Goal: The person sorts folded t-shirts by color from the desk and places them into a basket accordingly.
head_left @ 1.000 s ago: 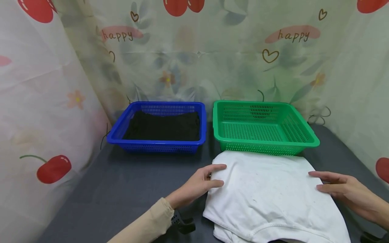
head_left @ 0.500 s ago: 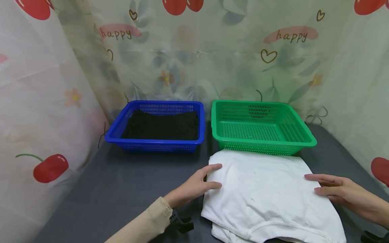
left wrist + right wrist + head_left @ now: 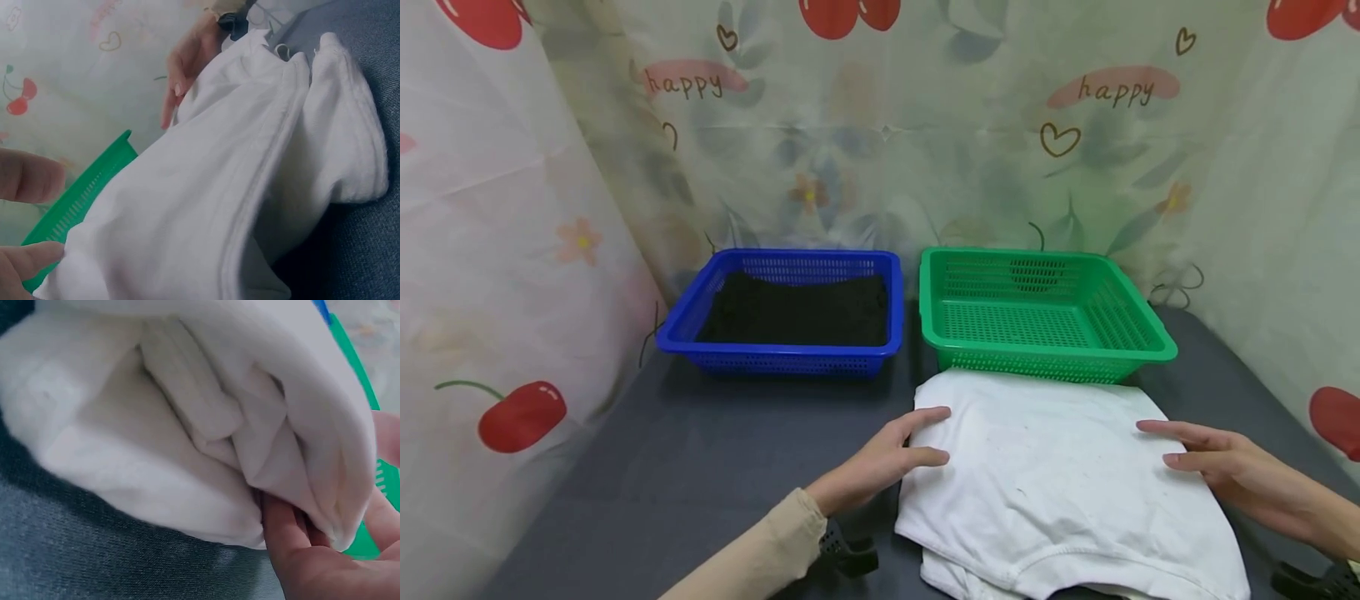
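A folded white shirt lies at the front right, its curved neckline toward me. Its left edge meets my left hand, whose index finger and thumb extend spread over the cloth. In the left wrist view, one fingertip touches the edge of the shirt. Across from it, my right hand holds the right edge, thumb and index finger on top. The right wrist view shows other fingers tucked beneath the loose folds of the shirt. My left hand's remaining fingers are hidden.
A green basket with nothing in it stands just behind the shirt. To its left is a blue basket with a folded dark cloth inside. Printed curtains enclose the dark grey tabletop at the back and sides.
My right hand has slid slightly inward over the shirt's right edge. The left hand keeps its place on the left edge, and the whole view has drifted a little.
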Available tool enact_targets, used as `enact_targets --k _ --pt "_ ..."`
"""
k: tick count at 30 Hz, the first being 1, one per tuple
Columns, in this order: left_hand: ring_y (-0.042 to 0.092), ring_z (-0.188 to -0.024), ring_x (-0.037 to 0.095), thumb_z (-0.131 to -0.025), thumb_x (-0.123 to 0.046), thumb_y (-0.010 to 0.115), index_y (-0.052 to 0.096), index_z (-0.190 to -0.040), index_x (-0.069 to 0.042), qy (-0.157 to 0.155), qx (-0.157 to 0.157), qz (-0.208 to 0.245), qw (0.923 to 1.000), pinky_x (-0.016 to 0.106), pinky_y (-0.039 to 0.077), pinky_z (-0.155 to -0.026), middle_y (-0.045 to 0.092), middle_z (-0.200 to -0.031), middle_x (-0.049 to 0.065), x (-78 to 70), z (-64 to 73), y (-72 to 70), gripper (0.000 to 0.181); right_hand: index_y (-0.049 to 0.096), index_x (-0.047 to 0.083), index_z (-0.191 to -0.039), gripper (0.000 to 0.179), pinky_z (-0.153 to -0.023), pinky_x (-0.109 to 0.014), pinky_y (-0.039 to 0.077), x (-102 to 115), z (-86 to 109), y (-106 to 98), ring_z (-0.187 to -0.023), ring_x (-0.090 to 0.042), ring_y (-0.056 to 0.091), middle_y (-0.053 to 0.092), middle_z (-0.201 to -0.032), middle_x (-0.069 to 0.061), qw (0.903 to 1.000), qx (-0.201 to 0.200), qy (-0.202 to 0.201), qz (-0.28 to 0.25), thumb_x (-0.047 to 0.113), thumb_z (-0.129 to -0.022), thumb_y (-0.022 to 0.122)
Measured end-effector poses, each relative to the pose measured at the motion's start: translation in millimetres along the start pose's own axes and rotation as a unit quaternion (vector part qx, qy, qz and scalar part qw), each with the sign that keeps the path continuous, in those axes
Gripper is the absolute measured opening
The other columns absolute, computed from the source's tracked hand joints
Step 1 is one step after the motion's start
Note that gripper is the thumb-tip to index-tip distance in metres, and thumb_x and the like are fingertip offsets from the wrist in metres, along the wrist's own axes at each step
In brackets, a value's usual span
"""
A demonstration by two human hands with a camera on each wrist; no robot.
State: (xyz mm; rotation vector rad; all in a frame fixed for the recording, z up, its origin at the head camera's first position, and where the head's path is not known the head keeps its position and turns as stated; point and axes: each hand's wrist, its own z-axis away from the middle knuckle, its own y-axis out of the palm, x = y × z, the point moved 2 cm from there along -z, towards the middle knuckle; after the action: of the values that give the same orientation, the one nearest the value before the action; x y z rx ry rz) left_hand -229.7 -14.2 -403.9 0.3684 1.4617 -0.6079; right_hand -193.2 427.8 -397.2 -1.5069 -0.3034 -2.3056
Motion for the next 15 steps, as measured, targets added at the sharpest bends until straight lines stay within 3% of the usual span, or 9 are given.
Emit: enact_targets --k 4,8,11,15 --pt "0.026 -0.142 0.02 -0.093 -0.028 0.069 0.048 -0.146 -0.026 -0.001 -0.002 -0.003 1.0 0.056 0.035 -0.103 0.038 -0.15 -0.007 -0.1 -1.1 2.7 0.057 0.044 0.029 -0.15 0.049 -0.096 -0.048 0.046 1.1 -0.3 3.7 -0.118 -0.027 0.057 0.057 -0.134 -0.001 0.9981 0.038 -0.006 -0.049 0.008 -0.106 0.042" --pt "0.028 -0.141 0.02 -0.093 -0.028 0.069 0.05 -0.144 -0.026 0.007 -0.012 -0.011 0.9998 0.054 0.037 -0.102 0.039 -0.149 -0.007 -0.2 -2.0 3.2 0.055 0.039 0.028 -0.152 0.051 -0.098 -0.05 0.044 3.7 -1.6 9.5 -0.121 -0.031 0.055 0.055 -0.138 -0.005 0.9921 0.081 -0.009 -0.096 0.005 -0.107 0.036" --pt "0.03 -0.14 0.021 -0.093 -0.026 0.069 0.052 -0.143 -0.025 0.022 -0.023 -0.024 0.9992 0.051 0.038 -0.102 0.04 -0.149 -0.004 0.2 -2.1 2.7 0.053 0.039 0.027 -0.153 0.052 -0.098 -0.05 0.044 4.7 -2.1 13.7 -0.121 -0.031 0.055 0.054 -0.139 -0.009 0.9912 0.094 -0.012 -0.093 0.003 -0.107 0.036" --pt "0.039 -0.133 0.023 -0.093 -0.023 0.068 0.055 -0.141 -0.023 0.035 -0.039 -0.04 0.9978 0.047 0.042 -0.098 0.041 -0.149 0.001 0.5 -0.5 3.4 0.05 0.048 0.034 -0.147 0.053 -0.095 -0.051 0.046 6.5 4.4 12.5 -0.119 -0.031 0.057 0.058 -0.133 -0.013 0.9951 0.072 -0.02 -0.065 0.002 -0.106 0.039"
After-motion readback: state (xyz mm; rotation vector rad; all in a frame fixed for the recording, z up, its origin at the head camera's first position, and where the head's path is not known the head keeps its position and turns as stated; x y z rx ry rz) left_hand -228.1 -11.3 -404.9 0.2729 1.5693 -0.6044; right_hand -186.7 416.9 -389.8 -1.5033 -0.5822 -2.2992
